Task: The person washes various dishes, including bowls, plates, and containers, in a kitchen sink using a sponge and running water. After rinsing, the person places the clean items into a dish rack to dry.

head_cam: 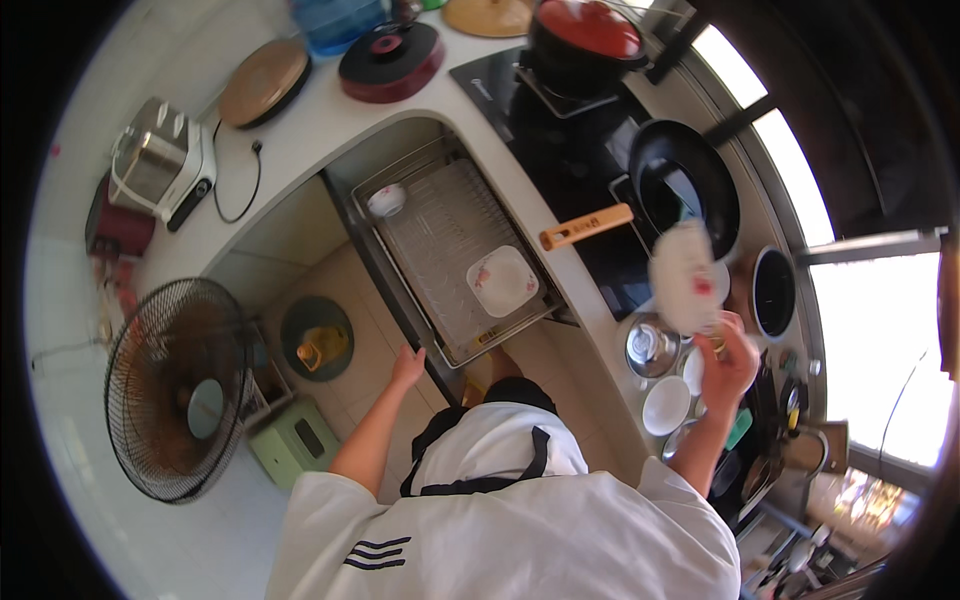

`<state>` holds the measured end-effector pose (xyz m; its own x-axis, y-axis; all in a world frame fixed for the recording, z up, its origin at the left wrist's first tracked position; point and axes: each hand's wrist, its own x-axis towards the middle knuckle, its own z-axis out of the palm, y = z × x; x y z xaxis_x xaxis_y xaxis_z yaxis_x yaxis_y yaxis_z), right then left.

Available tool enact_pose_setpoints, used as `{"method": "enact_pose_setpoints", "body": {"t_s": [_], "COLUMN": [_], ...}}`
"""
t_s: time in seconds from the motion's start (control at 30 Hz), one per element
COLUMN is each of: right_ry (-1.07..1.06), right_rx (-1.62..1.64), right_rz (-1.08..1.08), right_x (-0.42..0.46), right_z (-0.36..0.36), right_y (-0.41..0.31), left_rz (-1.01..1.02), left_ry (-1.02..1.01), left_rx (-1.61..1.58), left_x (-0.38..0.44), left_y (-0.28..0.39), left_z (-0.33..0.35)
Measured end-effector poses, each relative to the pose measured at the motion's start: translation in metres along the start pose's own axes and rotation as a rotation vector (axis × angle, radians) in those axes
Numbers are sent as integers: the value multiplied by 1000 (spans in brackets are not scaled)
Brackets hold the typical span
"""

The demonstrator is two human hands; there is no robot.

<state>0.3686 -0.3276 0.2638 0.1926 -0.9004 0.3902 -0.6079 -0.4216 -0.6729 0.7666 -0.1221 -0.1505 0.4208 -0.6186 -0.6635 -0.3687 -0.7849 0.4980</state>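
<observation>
My right hand (pixel 727 364), raised over the counter at the right, grips a white dish with a red floral pattern (pixel 682 274); motion blurs the dish. At the outer edge of a pulled-out drawer front (pixel 386 300), my left hand (pixel 409 367) holds on, its fingers partly hidden. Inside the drawer is a metal wire dish rack (pixel 442 232). A squarish white floral dish (pixel 502 281) lies in the rack's near part, and a small floral bowl (pixel 386 200) sits at its far left corner.
A black wok (pixel 682 180) rests on the cooktop (pixel 555 142), its wooden handle (pixel 585 226) jutting over the counter edge. White bowls (pixel 666 405) and a metal pot (pixel 651 345) crowd the right counter. A floor fan (pixel 180 390) stands left, near a basin (pixel 289 337) holding an oil bottle (pixel 326 347).
</observation>
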Motion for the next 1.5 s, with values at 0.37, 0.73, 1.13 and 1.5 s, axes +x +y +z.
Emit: {"method": "enact_pose_setpoints", "body": {"t_s": [0.37,0.73,1.13,1.5], "right_ry": [-812,-954,-1049,-734], "right_rx": [431,112,-98,163], "right_rz": [-122,-236,-187,-98], "right_x": [56,65,79,-18], "right_z": [408,658,747,617], "right_y": [22,105,109,87], "left_rz": [-267,-239,-257,-258], "left_ry": [131,202,181,133], "left_rx": [198,256,271,281], "left_x": [-25,-22,-17,-21], "left_y": [74,75,72,75], "left_z": [17,12,11,8]}}
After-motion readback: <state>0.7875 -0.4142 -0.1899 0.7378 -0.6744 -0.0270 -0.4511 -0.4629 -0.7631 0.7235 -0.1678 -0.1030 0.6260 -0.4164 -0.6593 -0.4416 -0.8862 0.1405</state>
